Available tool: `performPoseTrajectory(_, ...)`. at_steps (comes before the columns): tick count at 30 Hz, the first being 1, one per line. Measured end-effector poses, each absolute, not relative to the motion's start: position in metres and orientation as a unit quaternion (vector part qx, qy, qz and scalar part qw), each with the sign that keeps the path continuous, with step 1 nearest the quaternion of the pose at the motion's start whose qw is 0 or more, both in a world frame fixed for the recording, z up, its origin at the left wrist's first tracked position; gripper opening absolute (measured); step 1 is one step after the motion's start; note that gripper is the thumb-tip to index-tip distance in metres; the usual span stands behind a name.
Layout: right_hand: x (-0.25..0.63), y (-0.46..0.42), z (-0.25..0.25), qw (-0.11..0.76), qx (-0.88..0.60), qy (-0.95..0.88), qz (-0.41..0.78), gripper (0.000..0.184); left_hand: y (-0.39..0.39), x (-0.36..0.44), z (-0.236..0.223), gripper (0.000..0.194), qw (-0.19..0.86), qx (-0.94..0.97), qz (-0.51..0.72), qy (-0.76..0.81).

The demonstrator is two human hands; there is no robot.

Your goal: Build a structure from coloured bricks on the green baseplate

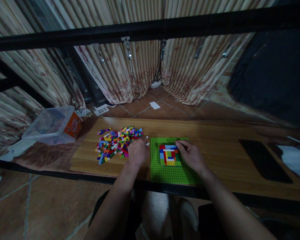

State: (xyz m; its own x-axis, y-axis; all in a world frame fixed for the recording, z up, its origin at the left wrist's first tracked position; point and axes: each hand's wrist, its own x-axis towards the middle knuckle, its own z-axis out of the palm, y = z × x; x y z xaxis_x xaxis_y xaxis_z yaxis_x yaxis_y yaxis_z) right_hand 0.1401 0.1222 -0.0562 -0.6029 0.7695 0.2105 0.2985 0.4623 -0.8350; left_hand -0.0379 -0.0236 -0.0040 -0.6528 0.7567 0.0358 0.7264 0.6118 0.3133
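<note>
Far left on the wooden board [215, 140] I see a clear plastic box [51, 125] lying on its side, then the loose pile of small coloured bricks [116, 142]. My left hand [137, 151] rests curled at the pile's right edge; I cannot tell whether it pinches a brick. Next comes the green baseplate [171, 173] carrying the multicoloured brick panel [169, 155]. My right hand [191, 155] has its fingertips on the panel's upper right corner, fingers narrowed, steadying it. I'd keep that hand pressing flat so the plate stays put while studs line up squarely.
</note>
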Motion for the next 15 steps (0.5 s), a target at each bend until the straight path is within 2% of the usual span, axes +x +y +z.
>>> performPoseTrajectory(3, 0.140, 0.122, -0.052, 0.328, -0.344, -0.782, 0.404, 0.037, -0.022, -0.040, -0.005, 0.024, 0.045, 0.452, 0.219, 0.864)
performPoseTrajectory(8, 0.138, 0.115, -0.039, 0.363, -0.324, -0.768, 0.416, 0.033, -0.017, -0.033, -0.008, 0.025, 0.097, 0.513, 0.333, 0.785)
performPoseTrajectory(15, 0.134, 0.103, -0.031, 0.345, -0.229, -0.808, 0.420, 0.024, -0.009, -0.013, -0.009, 0.031, 0.121, 0.575, 0.361, 0.724)
